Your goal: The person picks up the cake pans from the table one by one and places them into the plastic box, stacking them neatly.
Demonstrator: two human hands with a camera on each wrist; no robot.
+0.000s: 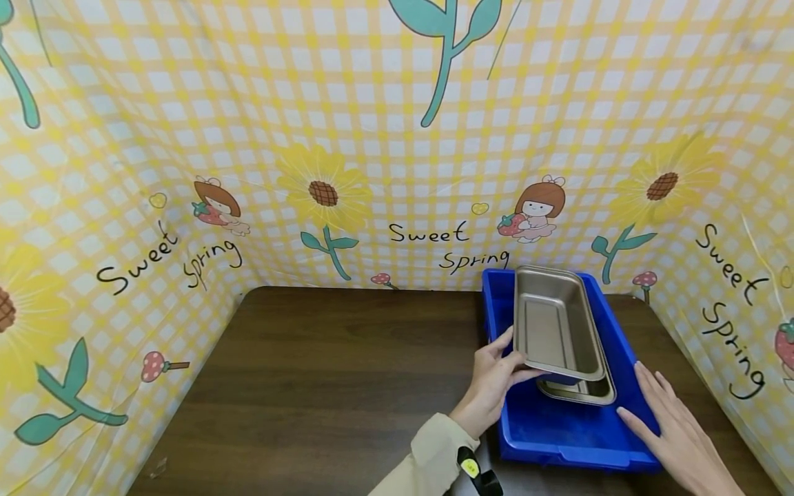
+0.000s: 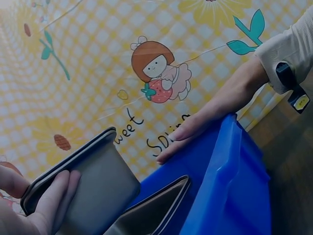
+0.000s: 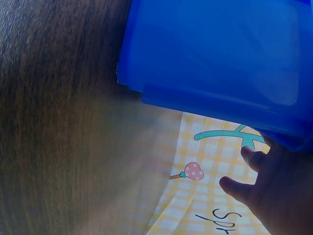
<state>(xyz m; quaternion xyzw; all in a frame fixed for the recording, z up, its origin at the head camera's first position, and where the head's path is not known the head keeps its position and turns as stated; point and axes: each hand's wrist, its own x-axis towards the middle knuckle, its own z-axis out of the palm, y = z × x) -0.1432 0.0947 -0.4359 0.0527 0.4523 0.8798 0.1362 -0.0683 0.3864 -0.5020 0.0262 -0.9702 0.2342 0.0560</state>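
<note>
My left hand (image 1: 493, 382) grips the near left rim of a metallic loaf pan (image 1: 551, 331), tilted above a blue plastic bin (image 1: 540, 430). In the left wrist view, its fingers (image 2: 57, 196) lie along the outside of the pan. A second loaf pan (image 1: 586, 393) sits in the bin, mostly hidden under the held one. At the bin's right side, my right hand (image 1: 679, 427) has its fingers extended along the rim. The right wrist view shows this hand (image 3: 266, 183) against the bin's outer side, its fingertips partly hidden.
The bin stands on the right part of a dark wooden table (image 1: 347, 386). A yellow checked cloth (image 1: 372, 103) with printed flowers encloses the back and sides, close behind the bin. A small clear scrap (image 1: 158, 468) lies at the table's near left.
</note>
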